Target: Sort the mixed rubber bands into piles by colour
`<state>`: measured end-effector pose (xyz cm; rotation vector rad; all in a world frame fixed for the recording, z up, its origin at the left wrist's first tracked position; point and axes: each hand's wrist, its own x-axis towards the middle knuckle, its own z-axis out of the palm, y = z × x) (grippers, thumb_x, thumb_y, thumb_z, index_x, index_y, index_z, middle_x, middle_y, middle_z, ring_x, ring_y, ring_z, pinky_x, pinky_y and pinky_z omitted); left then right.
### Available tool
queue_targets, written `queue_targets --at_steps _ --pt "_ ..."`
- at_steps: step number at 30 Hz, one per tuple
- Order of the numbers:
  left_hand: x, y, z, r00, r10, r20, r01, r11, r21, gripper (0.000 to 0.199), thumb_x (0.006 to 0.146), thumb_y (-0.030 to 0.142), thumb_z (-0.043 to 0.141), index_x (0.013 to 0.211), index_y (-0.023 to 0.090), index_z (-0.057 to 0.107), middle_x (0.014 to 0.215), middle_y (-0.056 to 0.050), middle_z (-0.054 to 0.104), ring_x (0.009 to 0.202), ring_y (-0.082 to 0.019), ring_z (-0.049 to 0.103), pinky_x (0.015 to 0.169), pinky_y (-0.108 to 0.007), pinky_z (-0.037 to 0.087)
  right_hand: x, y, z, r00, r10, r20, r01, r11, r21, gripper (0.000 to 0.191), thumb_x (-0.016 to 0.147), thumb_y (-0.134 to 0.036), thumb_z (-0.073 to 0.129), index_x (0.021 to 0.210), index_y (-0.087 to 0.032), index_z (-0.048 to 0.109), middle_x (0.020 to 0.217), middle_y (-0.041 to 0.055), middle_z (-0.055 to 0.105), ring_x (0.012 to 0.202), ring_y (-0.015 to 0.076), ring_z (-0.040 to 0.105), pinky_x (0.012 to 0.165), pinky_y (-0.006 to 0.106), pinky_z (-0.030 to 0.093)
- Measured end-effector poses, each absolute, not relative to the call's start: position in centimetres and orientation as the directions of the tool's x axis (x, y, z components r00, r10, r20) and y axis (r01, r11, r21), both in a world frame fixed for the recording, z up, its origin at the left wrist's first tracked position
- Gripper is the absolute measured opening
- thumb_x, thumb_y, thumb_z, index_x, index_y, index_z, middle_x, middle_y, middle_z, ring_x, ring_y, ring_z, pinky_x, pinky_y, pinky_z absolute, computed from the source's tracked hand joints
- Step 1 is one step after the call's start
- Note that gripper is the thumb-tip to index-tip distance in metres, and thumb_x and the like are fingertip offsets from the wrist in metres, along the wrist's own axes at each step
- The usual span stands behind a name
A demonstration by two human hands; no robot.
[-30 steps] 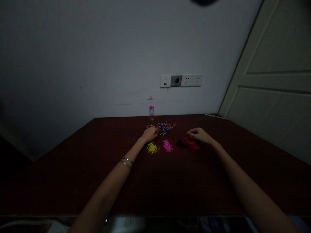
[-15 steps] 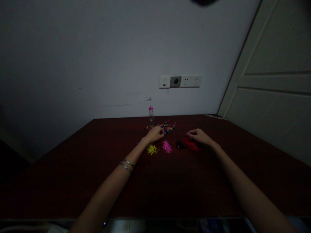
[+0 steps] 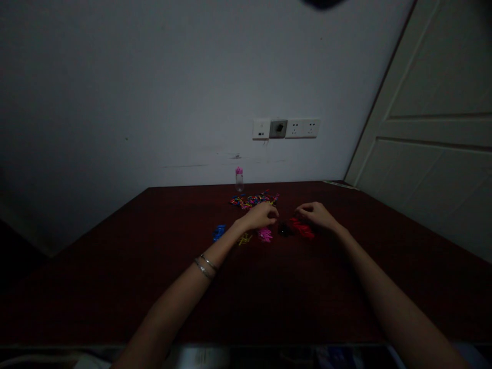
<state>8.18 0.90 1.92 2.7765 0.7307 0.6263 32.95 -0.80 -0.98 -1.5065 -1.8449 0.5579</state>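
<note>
My left hand [image 3: 264, 215] hovers over the gap between the pink pile [image 3: 265, 235] and the black pile [image 3: 285, 229], its fingers curled together. Whatever it may hold is hidden or too small to name. Just behind the red pile [image 3: 303, 228], my right hand [image 3: 315, 213] has thumb and fingertips pinched; I cannot make out anything in them. Beyond the left hand lies a mixed heap of small coloured strips [image 3: 249, 200]. A yellow pile [image 3: 245, 239], partly covered by my left forearm, and a blue pile [image 3: 219, 232] lie to the left.
A small clear bottle with a pink top [image 3: 239, 180] stands near the wall, behind the mixed heap. Wall sockets [image 3: 302, 128] are set above the dark red table [image 3: 269, 297]. A pale panelled door [image 3: 434, 128] stands on the right.
My left hand has moved right and nearer to me, from the mixed heap to beside the black pile. The blue pile is uncovered now. My right hand has barely shifted.
</note>
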Motion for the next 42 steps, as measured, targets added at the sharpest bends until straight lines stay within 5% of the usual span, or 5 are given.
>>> queue_targets --at_steps 6,14,31,42 --pt "1.4 5.5 3.7 0.385 0.792 0.473 0.611 -0.603 0.513 0.02 0.069 0.015 0.055 0.084 0.013 0.069 0.087 -0.006 0.067 0.081 -0.015 0.059 0.077 -0.025 0.045 33.0 -0.6 -1.1 -0.067 0.957 0.284 0.675 0.253 -0.693 0.032 0.075 -0.033 0.048 0.084 -0.011 0.069 0.078 0.0088 0.07 0.07 0.0187 0.064 0.059 0.026 0.049" --pt "-5.3 9.4 -1.8 -0.111 0.957 0.267 0.638 -0.137 0.758 0.019 0.068 0.011 0.054 0.077 0.015 0.07 0.081 -0.004 0.07 0.079 -0.015 0.062 0.074 -0.022 0.046 32.5 -1.0 -0.6 -0.044 0.939 0.341 0.702 0.272 -0.659 0.033 0.076 -0.035 0.045 0.082 -0.013 0.07 0.072 0.007 0.069 0.064 0.018 0.063 0.058 0.025 0.048" --pt "-4.8 8.4 -3.5 -0.056 0.952 0.3 0.724 -0.168 0.669 0.021 0.072 0.012 0.05 0.078 0.016 0.069 0.087 -0.005 0.07 0.084 -0.016 0.062 0.079 -0.023 0.044 30.7 1.8 -0.7 -0.156 0.905 0.395 0.768 0.362 -0.528 0.028 0.077 -0.03 0.048 0.091 -0.017 0.069 0.093 0.0061 0.069 0.085 0.0189 0.063 0.076 0.027 0.047" --pt "-5.3 8.6 -3.9 -0.033 0.95 0.311 0.693 -0.202 0.692 0.02 0.072 0.014 0.05 0.077 0.015 0.07 0.085 -0.005 0.07 0.084 -0.016 0.062 0.08 -0.024 0.044 29.0 6.0 -1.3 -0.26 0.943 0.209 0.879 0.32 -0.354 0.024 0.08 -0.028 0.051 0.093 -0.019 0.068 0.096 0.0062 0.069 0.088 0.0184 0.062 0.075 0.024 0.044"
